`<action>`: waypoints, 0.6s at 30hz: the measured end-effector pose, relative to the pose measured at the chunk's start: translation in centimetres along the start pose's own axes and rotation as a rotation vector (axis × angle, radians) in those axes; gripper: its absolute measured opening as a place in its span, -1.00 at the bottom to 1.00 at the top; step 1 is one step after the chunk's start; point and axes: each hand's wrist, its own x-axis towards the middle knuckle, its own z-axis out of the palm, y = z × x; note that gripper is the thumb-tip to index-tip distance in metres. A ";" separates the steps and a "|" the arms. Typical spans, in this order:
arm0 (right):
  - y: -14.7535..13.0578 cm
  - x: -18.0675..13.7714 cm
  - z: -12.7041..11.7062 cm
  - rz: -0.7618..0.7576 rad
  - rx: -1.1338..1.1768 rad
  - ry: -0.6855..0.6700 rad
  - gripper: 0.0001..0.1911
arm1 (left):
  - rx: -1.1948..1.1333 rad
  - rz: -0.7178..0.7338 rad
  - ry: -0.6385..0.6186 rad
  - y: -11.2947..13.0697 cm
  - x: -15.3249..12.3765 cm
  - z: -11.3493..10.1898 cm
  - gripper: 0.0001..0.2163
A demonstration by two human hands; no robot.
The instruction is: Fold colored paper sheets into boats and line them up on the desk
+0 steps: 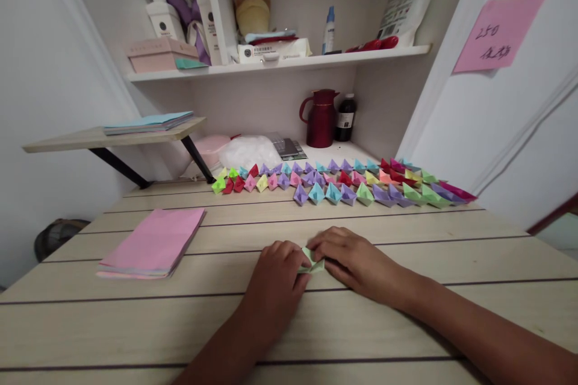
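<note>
Left hand (275,279) and right hand (356,261), fingers curled, pinch a small pale green folded paper (312,264) against the wooden surface (406,337), apparently flattening its crease.

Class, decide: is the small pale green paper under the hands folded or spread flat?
Folded: the small pale green paper shows creased, layered points between the left hand and right hand, both touching it.

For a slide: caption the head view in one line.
On the table, left hand and right hand pinch a green paper; rows of paper boats behind, pink stack at left.
</note>
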 end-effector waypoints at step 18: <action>-0.1 0.7 1.2 0.270 0.101 0.089 -0.84 | -0.146 -0.234 0.169 -0.5 0.2 0.6 -0.89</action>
